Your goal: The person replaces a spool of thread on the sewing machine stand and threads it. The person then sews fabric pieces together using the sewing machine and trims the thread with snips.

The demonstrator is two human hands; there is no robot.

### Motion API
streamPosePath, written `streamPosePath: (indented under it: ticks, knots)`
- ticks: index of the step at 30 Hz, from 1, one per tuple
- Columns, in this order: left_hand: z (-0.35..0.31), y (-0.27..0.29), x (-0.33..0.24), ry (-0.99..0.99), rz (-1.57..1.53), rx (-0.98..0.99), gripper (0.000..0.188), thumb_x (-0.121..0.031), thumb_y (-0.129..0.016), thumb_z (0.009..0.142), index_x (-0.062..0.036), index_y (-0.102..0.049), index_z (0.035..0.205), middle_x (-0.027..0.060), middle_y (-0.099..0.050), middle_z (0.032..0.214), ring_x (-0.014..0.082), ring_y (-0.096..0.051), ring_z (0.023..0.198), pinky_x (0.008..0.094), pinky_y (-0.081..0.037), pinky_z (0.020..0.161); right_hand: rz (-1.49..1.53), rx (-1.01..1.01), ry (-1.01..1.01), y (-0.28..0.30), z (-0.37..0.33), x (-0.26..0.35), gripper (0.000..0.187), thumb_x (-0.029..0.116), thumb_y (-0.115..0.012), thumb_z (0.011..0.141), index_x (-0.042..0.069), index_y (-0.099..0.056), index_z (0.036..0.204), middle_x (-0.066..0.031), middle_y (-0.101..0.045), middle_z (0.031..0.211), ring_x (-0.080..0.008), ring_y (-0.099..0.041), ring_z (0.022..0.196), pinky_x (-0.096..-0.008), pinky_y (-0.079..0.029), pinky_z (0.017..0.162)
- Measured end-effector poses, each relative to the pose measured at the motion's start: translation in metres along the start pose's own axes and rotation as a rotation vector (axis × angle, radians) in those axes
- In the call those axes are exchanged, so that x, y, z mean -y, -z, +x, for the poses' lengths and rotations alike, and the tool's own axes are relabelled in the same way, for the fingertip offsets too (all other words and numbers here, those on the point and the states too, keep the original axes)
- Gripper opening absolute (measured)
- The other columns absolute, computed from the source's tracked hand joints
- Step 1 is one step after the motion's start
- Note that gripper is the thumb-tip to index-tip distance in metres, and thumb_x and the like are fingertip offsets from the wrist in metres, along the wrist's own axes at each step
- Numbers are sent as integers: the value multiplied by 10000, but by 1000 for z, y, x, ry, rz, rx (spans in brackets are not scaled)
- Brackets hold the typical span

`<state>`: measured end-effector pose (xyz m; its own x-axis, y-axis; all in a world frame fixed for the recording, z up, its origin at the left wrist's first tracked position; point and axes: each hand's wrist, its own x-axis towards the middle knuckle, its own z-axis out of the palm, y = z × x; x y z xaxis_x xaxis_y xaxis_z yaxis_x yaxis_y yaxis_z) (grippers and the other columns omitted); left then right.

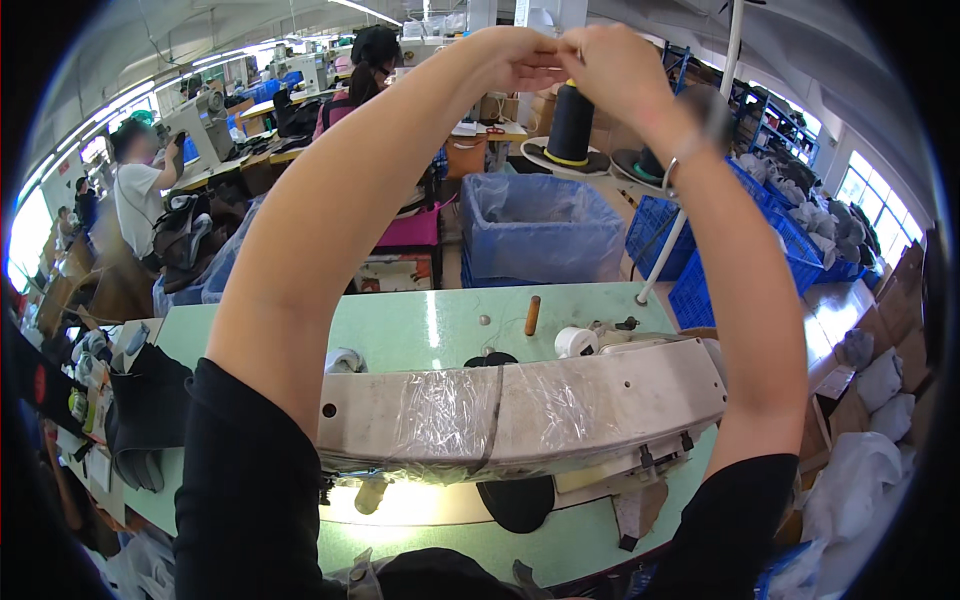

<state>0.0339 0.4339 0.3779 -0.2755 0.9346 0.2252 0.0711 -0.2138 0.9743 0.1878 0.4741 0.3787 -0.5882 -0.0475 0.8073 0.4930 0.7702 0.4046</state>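
Note:
Both my arms reach up and forward over an off-white sewing machine [590, 405] with clear plastic wrapped round its arm. My left hand [522, 58] and my right hand [618, 70] meet at the fingertips, high above the table. Each is closed in a pinch; whatever lies between the fingers is too fine or hidden to make out. Just below them stands a black cone of thread [569, 125] with a yellow base on a round holder. A second dark thread cone [650, 164] sits to its right, partly behind my right wrist.
The machine stands on a pale green table [400, 318] with a wooden peg [532, 316]. A white pole [664, 258] rises at its far right edge. Beyond are a plastic-lined blue bin [540, 245] and blue crates [705, 290]. Dark material [150, 400] lies left. Co-workers [138, 195] are farther off.

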Motion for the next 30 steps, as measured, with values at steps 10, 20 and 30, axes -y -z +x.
streamPosePath:
  ticks: [10,20,30]
  knots:
    - [-2,15,2,22,-35,-23,182,-165,-723,890,-92,-662,1045,15,-680,966,117,-660,877,247,-562,825,85,74,-83,-2,-16,26,170,211,-617,874,66,-701,838,-173,-691,767,-358,-690,766,-463,-554,690]
    - [-14,19,-14,-15,127,-50,230,-131,-708,895,3,-642,1070,124,-684,1078,199,-693,944,293,-593,875,392,160,-79,8,-15,15,177,242,-657,859,93,-746,897,-139,-692,772,-334,-669,737,-412,-537,712]
    - [-46,34,-34,235,574,-4,438,-467,-533,983,-67,-706,1024,58,-705,901,146,-639,662,253,-502,527,753,133,-308,14,-9,5,215,257,-718,814,64,-770,895,-65,-692,701,-160,-642,642,-282,-498,632]
